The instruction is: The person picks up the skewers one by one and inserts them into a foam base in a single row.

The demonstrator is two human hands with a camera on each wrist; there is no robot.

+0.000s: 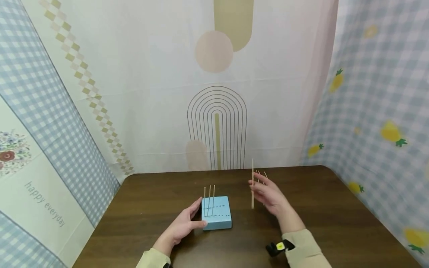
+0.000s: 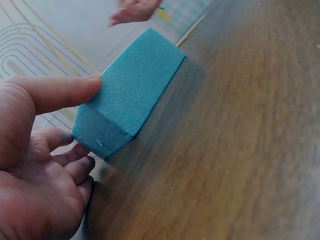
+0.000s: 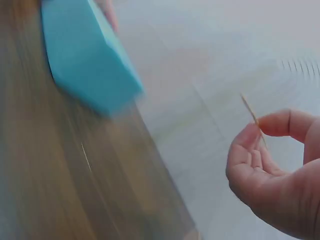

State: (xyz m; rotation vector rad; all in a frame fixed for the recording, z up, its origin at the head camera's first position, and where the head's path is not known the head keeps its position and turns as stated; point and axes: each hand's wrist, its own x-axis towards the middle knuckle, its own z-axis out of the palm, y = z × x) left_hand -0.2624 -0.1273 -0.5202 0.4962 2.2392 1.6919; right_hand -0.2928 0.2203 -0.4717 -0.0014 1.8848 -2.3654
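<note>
A light blue foam block (image 1: pixel 219 225) with rows of small dark holes lies on the table. Three thin wooden skewers (image 1: pixel 209 197) stand upright in its left part. My left hand (image 1: pixel 184 224) grips the block by its left side, the thumb (image 2: pixel 65 92) pressing the near face and the other fingers at the side. To the right of the block, my right hand (image 1: pixel 270 198) is raised and pinches another wooden skewer (image 1: pixel 253 203) between thumb and fingertips, held upright. In the right wrist view the block (image 3: pixel 95 65) is blurred.
Several more skewers (image 1: pixel 266 174) show beyond the right hand, partly hidden by it. The dark wooden table (image 1: pixel 151 193) reaches back to a patterned cloth (image 1: pixel 161 111). Checked cloths hang at the left and right (image 1: pixel 375 93).
</note>
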